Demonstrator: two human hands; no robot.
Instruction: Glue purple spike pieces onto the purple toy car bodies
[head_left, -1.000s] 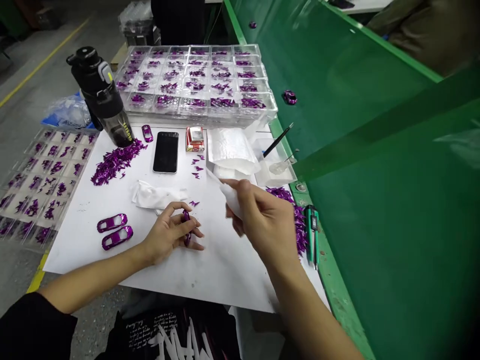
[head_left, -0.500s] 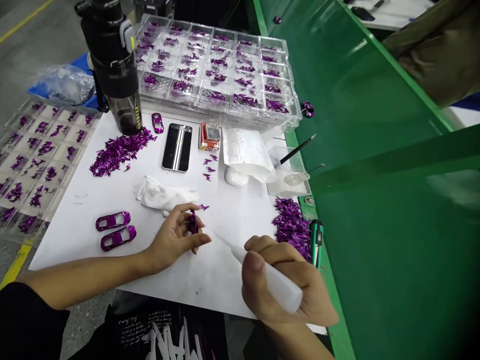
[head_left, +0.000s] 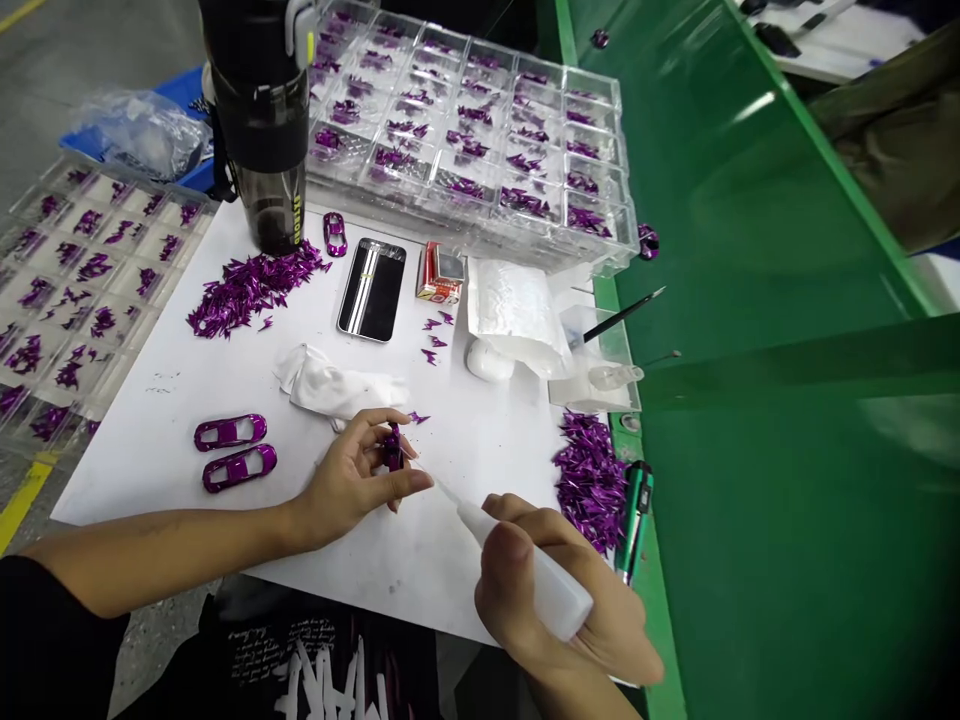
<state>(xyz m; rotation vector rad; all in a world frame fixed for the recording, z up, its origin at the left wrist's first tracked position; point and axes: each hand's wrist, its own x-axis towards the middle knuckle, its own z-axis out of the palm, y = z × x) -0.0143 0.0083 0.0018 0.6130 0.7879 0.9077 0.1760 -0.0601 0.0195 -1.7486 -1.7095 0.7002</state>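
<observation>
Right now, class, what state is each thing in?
Left hand, gripping purple piece
Right hand, gripping squeeze bottle
Squeeze bottle, tilted, nozzle toward purple piece
Phone, lying face up
Drinking bottle, upright
Cloth, crumpled
Two car shells, lying unheld
Black tool, leaning
Cutter, blade unclear

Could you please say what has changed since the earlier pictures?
The right hand has drawn back from the white pouch, bringing the nozzle of the white bottle near the purple toy car body in the left hand. Nothing was gripped or released. The paired car bodies and the smartphone stayed put.
</observation>
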